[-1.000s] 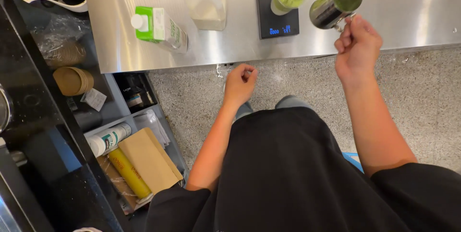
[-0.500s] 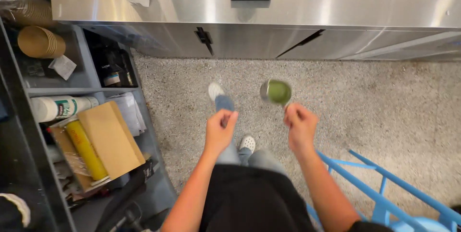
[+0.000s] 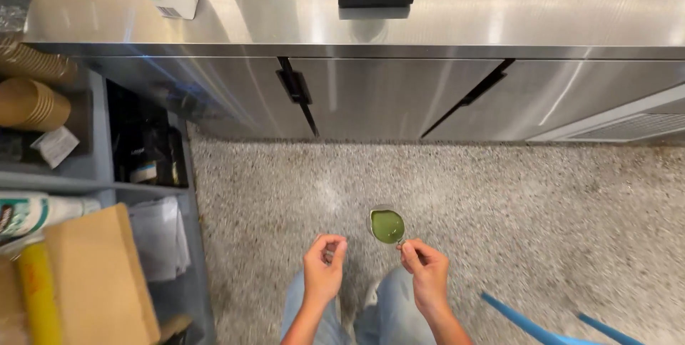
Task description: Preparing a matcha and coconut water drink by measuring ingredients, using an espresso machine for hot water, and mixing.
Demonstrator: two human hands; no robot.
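Fingers (image 3: pixel 412 251) of right hand (image 3: pixel 427 278) around green-filled metal pitcher (image 3: pixel 387 225)

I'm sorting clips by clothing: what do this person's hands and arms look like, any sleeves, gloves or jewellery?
Both forearms are bare, with no sleeve in view. The left hand and right hand wear no gloves; no ring, watch or bracelet is visible.

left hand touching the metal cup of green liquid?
Apart. The head view shows bare speckled floor between the left hand and the metal cup; only the right hand meets it, fingers at its handle.
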